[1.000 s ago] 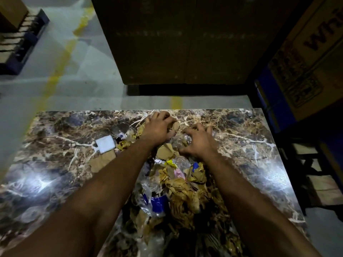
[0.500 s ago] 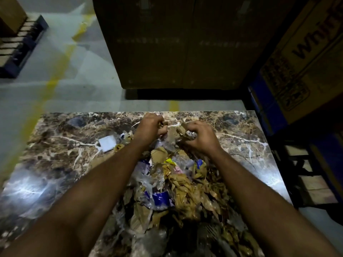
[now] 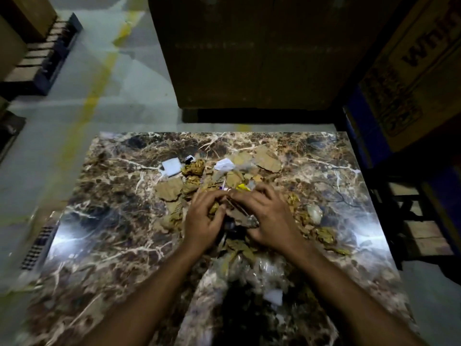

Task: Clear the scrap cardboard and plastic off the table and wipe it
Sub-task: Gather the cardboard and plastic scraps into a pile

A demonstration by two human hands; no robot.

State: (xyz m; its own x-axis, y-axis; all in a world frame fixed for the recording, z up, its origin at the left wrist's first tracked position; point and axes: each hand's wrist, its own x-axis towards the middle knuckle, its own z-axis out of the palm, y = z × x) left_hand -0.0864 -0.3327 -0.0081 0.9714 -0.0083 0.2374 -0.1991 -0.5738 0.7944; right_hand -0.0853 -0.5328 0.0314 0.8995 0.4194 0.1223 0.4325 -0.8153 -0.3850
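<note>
A heap of torn cardboard scraps [image 3: 172, 189] and crumpled clear plastic [image 3: 264, 268] lies in the middle of the marble-patterned table [image 3: 104, 236]. My left hand [image 3: 203, 218] and my right hand [image 3: 268, 216] sit side by side on the heap, fingers curled round a bunch of brown and yellow scraps between them. More cardboard pieces [image 3: 268, 159] and a white paper square [image 3: 172, 166] lie spread beyond my fingers. A pale plastic lump [image 3: 314, 213] rests to the right of my right hand.
A large dark cardboard box [image 3: 249, 51] stands on the floor just past the table's far edge. A printed carton [image 3: 414, 71] and wooden pallet slats [image 3: 424, 236] flank the right side. Another pallet [image 3: 42, 58] sits far left on the grey floor with its yellow line.
Both hands have pulled back toward me from the far side of the heap, dragging scraps together. Cardboard pieces and white paper now lie uncovered beyond my fingers. The camera view has tilted.
</note>
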